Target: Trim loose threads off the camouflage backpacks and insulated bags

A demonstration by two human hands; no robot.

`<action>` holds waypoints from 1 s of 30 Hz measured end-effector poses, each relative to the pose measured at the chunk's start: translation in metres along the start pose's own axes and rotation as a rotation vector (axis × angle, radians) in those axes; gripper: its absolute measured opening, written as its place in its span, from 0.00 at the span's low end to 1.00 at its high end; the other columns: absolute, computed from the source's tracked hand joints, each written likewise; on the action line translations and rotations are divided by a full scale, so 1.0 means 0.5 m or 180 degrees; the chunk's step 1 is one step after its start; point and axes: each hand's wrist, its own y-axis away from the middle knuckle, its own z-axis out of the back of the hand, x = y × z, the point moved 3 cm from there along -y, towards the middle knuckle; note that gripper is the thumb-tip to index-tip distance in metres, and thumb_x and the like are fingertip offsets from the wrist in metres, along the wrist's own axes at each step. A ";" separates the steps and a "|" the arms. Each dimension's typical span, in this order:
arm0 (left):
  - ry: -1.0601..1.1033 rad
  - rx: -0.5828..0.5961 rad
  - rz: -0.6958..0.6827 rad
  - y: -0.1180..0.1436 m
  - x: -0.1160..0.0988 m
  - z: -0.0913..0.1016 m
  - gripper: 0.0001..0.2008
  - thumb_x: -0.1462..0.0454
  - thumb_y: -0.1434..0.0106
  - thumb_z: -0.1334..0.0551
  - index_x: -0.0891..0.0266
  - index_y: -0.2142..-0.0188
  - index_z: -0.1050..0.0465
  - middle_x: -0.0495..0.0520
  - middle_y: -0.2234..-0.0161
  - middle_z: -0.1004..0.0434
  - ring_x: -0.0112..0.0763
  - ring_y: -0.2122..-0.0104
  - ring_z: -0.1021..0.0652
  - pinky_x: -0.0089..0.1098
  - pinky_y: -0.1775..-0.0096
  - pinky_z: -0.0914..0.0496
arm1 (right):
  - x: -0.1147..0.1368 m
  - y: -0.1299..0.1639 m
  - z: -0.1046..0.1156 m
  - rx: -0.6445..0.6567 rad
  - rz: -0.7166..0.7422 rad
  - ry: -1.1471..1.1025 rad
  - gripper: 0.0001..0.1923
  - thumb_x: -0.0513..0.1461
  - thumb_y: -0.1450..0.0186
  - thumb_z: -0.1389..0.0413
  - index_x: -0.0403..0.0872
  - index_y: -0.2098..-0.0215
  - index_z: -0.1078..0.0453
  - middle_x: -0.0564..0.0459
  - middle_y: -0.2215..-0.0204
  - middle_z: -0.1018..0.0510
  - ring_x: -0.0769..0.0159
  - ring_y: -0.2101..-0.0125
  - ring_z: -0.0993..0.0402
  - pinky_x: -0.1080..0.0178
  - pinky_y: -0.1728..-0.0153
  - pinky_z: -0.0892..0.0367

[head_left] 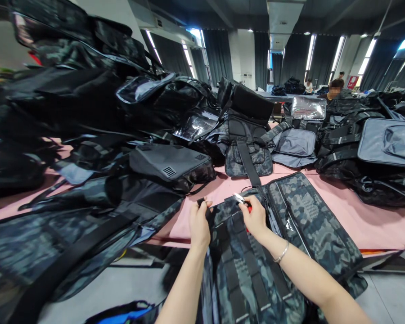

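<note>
A dark camouflage backpack (pixel 253 274) lies opened in front of me, hanging over the near edge of the table. Its unfolded panel (pixel 310 211), with a zip and a white logo, spreads to the right. My left hand (pixel 200 225) is closed at the pack's upper left edge, pinching a piece of black webbing. In my right hand (pixel 255 217) is a small pair of thread snips (pixel 239 198), with silver blades pointing up and left and a bit of red at the grip. The snips are just above the pack's top edge; fingers hide most of their handle.
Camouflage packs (pixel 70 252) crowd the left side, with a tall pile (pixel 70 90) behind them. More packs with grey linings (pixel 388 141) lie at the right. Pink cloth (pixel 337 225) covers the table. A person (pixel 335 87) is at the far back right.
</note>
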 end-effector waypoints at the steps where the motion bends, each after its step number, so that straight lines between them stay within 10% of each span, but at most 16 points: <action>1: -0.0053 0.0028 -0.0059 -0.002 0.000 0.001 0.18 0.53 0.40 0.49 0.63 0.62 0.30 0.53 0.69 0.24 0.34 0.67 0.23 0.36 0.62 0.29 | -0.002 -0.001 0.001 -0.0052 -0.0025 -0.0057 0.07 0.40 0.35 0.51 0.47 0.62 0.35 0.52 0.66 0.24 0.65 0.65 0.28 0.64 0.63 0.34; 10: -0.1041 0.0818 -0.1062 -0.006 -0.040 -0.021 0.15 0.54 0.48 0.39 0.58 0.64 0.24 0.58 0.58 0.23 0.44 0.55 0.26 0.42 0.50 0.35 | 0.008 0.001 0.009 -0.0006 -0.0072 -0.0461 0.07 0.41 0.36 0.50 0.46 0.61 0.35 0.51 0.67 0.26 0.66 0.67 0.29 0.64 0.61 0.34; 21: -0.1520 0.0115 -0.0528 0.077 0.007 0.156 0.18 0.51 0.41 0.47 0.61 0.66 0.27 0.55 0.65 0.23 0.39 0.64 0.25 0.39 0.57 0.32 | 0.043 0.037 -0.018 0.1850 0.0922 0.1029 0.08 0.44 0.36 0.46 0.51 0.59 0.32 0.54 0.63 0.25 0.66 0.63 0.27 0.67 0.67 0.36; 30: -0.1353 -0.0046 -0.0280 0.192 -0.003 0.190 0.17 0.51 0.41 0.46 0.60 0.65 0.27 0.55 0.64 0.24 0.39 0.61 0.25 0.39 0.53 0.33 | 0.041 0.030 -0.015 0.0980 0.0498 0.0786 0.08 0.41 0.34 0.49 0.49 0.57 0.35 0.52 0.63 0.26 0.66 0.64 0.28 0.66 0.65 0.34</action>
